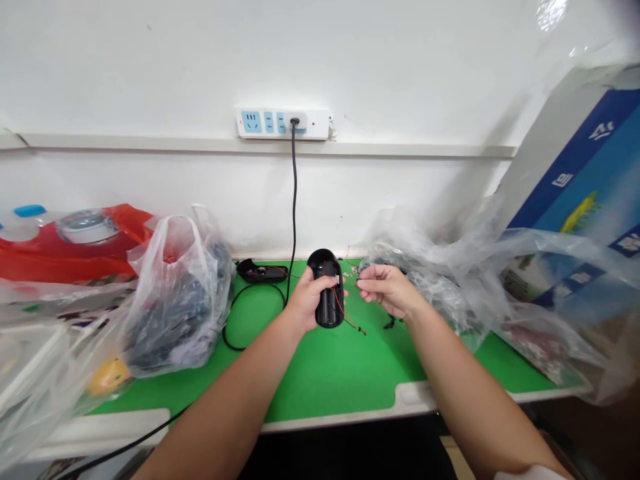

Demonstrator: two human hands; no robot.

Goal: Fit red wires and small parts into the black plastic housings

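Observation:
My left hand is closed around a black plastic housing, its thumb lying across the open inner side. Red and black wires run out of this housing and hang over the green tabletop. To its right, my right hand has thumb and fingers pinched together. Something small and dark shows at those fingertips, too tiny to name. Just beyond them lie some small metallic pieces. A similar black housing with wires rests at the back left of the table.
Plastic bags full of parts crowd the right side, near a large blue-and-white box. On the left stand a filled clear bag and a red bag. A black cable drops from the wall power strip.

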